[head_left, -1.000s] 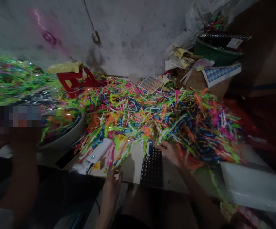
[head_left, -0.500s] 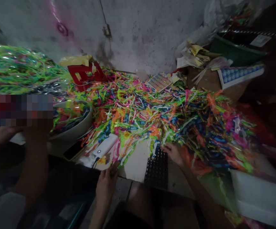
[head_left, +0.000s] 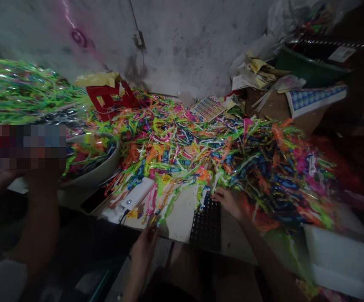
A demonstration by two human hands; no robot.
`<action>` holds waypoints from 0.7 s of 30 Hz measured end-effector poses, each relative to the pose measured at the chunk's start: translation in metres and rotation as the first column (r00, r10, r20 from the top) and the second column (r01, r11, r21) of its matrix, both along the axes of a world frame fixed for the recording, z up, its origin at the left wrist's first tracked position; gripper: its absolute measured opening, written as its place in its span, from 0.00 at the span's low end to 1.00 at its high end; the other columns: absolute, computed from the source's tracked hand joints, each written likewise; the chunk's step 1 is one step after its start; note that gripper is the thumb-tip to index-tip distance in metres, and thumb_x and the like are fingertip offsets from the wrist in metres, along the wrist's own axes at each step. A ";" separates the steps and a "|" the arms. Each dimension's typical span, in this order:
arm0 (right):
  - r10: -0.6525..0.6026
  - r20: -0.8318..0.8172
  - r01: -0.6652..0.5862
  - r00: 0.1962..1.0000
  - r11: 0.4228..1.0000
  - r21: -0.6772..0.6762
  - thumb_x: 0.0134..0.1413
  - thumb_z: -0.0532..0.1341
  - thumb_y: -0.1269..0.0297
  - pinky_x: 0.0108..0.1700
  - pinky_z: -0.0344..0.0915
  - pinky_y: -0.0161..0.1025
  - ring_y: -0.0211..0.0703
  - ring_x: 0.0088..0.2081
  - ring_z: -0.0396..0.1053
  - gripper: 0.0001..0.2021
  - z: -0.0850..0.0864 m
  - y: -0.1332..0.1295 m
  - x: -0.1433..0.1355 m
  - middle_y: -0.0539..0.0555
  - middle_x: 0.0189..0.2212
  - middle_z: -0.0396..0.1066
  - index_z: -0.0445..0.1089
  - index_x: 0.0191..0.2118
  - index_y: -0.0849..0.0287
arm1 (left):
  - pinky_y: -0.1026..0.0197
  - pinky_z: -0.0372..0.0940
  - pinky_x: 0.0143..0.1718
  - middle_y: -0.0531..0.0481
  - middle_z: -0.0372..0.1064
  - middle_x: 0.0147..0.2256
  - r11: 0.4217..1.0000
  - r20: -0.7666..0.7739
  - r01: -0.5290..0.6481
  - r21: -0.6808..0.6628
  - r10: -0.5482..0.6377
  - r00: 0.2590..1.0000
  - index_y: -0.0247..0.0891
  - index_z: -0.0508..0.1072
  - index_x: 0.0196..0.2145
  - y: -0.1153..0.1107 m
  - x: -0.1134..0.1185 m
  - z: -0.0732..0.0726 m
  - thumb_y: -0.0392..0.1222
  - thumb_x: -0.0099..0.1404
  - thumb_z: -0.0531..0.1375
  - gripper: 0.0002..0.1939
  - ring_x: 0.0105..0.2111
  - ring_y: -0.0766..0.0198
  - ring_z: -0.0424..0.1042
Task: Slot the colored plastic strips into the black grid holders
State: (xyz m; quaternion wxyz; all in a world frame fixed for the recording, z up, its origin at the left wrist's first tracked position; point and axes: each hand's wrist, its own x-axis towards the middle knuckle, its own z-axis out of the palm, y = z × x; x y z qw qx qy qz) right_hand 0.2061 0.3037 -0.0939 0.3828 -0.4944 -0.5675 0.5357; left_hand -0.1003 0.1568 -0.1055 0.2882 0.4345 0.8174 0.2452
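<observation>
My left hand (head_left: 146, 242) is at the table's front edge, its fingers curled together. Whatever they pinch is too small and dim to make out. Ends of thin plastic strips in pink, orange and green (head_left: 166, 205) lie just beyond those fingertips. Over the top end of a black studded mat (head_left: 205, 226), my right hand (head_left: 227, 202) has its thumb and fingers drawn together. What sits between them is hidden in the dark and blur. A small blue and white plastic piece (head_left: 203, 199) lies left of the right fingertips. A pale board (head_left: 179, 218) lies between both hands.
A big heap of coloured plastic pieces (head_left: 188, 138) covers the table. To the left are a white power bank (head_left: 138, 193), a dark phone (head_left: 93, 201), a white bowl (head_left: 103, 165) and a co-worker's arm (head_left: 43, 209). A white box (head_left: 342, 260) stands at right.
My left hand has shifted slightly right along the table edge, its fingers closer together. My right hand stays nearly in place. The whole view has swung a little.
</observation>
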 end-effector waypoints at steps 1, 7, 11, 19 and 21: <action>0.003 0.004 -0.003 1.000 1.000 0.012 0.39 0.64 0.46 0.38 0.70 0.42 0.43 0.31 0.71 0.19 -0.002 -0.002 0.001 0.50 0.24 0.70 0.63 0.24 0.57 | 0.61 0.63 0.28 0.51 0.71 0.25 0.999 0.040 -0.017 0.033 0.016 0.999 0.39 0.72 0.39 -0.001 0.002 -0.001 0.60 0.53 0.53 0.25 0.29 0.57 0.72; 0.060 0.080 -0.067 0.995 0.994 0.088 0.45 0.62 0.49 0.38 0.70 0.43 0.44 0.32 0.72 0.16 -0.014 0.003 0.007 0.51 0.26 0.71 0.63 0.24 0.57 | 0.62 0.61 0.26 0.54 0.66 0.21 0.959 0.312 -0.159 0.234 0.081 0.947 0.37 0.71 0.33 -0.001 0.018 0.002 0.67 0.44 0.59 0.30 0.24 0.61 0.67; 0.100 0.180 -0.125 0.979 0.983 0.136 0.47 0.61 0.51 0.36 0.69 0.40 0.43 0.31 0.71 0.15 -0.014 0.010 0.009 0.51 0.25 0.72 0.63 0.24 0.57 | 0.66 0.59 0.25 0.57 0.60 0.21 0.896 0.472 -0.257 0.361 0.061 0.879 0.36 0.70 0.32 0.002 0.035 0.019 0.64 0.43 0.64 0.29 0.23 0.67 0.62; -0.029 0.044 0.031 0.999 0.999 -0.044 0.37 0.66 0.50 0.32 0.71 0.40 0.41 0.30 0.71 0.17 -0.006 -0.004 0.001 0.51 0.30 0.72 0.67 0.29 0.58 | 0.68 0.62 0.28 0.57 0.59 0.23 0.834 0.518 -0.183 0.520 -0.137 0.844 0.38 0.68 0.31 -0.003 0.091 0.058 0.54 0.52 0.64 0.17 0.24 0.69 0.62; -0.110 0.045 0.114 0.993 0.990 -0.086 0.35 0.67 0.50 0.27 0.70 0.37 0.40 0.29 0.70 0.23 0.004 -0.025 -0.002 0.52 0.35 0.72 0.69 0.38 0.57 | 0.69 0.61 0.27 0.58 0.59 0.21 0.848 0.510 -0.146 0.510 -0.161 0.845 0.38 0.68 0.30 -0.007 0.105 0.057 0.53 0.53 0.63 0.16 0.22 0.70 0.62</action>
